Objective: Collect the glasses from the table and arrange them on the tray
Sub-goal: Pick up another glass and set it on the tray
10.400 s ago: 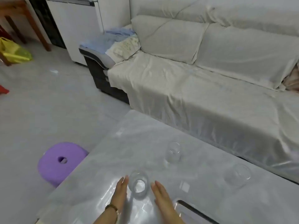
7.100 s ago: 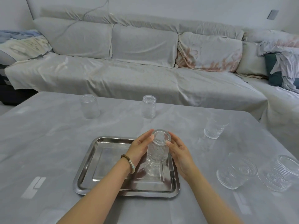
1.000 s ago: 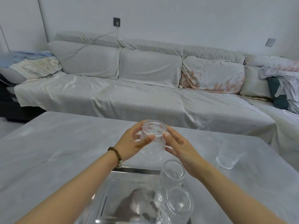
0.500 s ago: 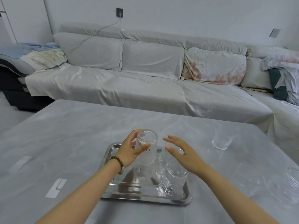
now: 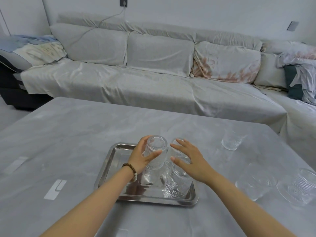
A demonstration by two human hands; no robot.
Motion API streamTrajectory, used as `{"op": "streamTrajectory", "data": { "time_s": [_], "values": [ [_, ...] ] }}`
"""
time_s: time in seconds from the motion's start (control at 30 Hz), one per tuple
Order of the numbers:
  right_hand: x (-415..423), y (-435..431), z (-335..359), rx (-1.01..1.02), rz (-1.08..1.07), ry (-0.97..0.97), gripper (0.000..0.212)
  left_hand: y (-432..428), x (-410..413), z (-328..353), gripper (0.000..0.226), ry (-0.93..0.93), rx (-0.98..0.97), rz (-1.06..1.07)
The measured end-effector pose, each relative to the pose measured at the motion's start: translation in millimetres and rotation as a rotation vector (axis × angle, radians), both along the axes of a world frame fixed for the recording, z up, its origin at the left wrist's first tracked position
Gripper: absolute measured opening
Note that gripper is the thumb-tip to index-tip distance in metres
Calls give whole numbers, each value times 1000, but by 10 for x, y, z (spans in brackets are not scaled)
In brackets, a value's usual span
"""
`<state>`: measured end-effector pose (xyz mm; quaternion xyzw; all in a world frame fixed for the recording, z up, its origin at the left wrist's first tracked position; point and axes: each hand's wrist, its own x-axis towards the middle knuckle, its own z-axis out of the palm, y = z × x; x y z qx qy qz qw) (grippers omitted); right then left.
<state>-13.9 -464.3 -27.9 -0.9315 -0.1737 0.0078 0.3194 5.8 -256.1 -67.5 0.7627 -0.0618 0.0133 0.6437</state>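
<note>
A steel tray (image 5: 109, 165) lies on the grey table in front of me. My left hand (image 5: 142, 158) grips a clear ribbed glass (image 5: 156, 153) and holds it upright just above the tray's middle. My right hand (image 5: 189, 162) hovers open beside it, fingers spread, partly covering two glasses on the tray's right side: a patterned one (image 5: 177, 186) near the front and another (image 5: 172, 155) behind it. On the table to the right stand a small glass (image 5: 231, 142), a faint clear glass (image 5: 256, 183) and a ribbed glass (image 5: 303, 187).
The grey table (image 5: 68, 142) reaches to a long covered sofa (image 5: 136, 86) along its far edge. Cushions and crumpled clothes (image 5: 302, 77) lie at the sofa's right end. Pale reflections mark the table at the left.
The glass in my left hand has come down closer to the tray. My right hand has let go of it and now hovers open over the tray's right side.
</note>
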Motion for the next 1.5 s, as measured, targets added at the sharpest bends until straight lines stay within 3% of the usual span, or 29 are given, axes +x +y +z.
{"op": "streamTrajectory", "data": {
  "time_s": [0.67,0.83,1.03,1.3,1.5],
  "values": [
    [-29,16,14,54,-4,-15,47,43,73,-26,63,61,38,-84],
    [-32,15,36,44,0,12,50,69,70,-3,81,122,120,-83],
    [-81,18,110,69,-13,28,53,58,-22,77,83,133,122,7],
    [-328,-390,373,88,-99,-19,49,-49,-71,485,70,-38,170,49],
    [-577,-1086,566,88,-221,-37,52,-609,-131,737,60,-121,168,-102]
  ]
}}
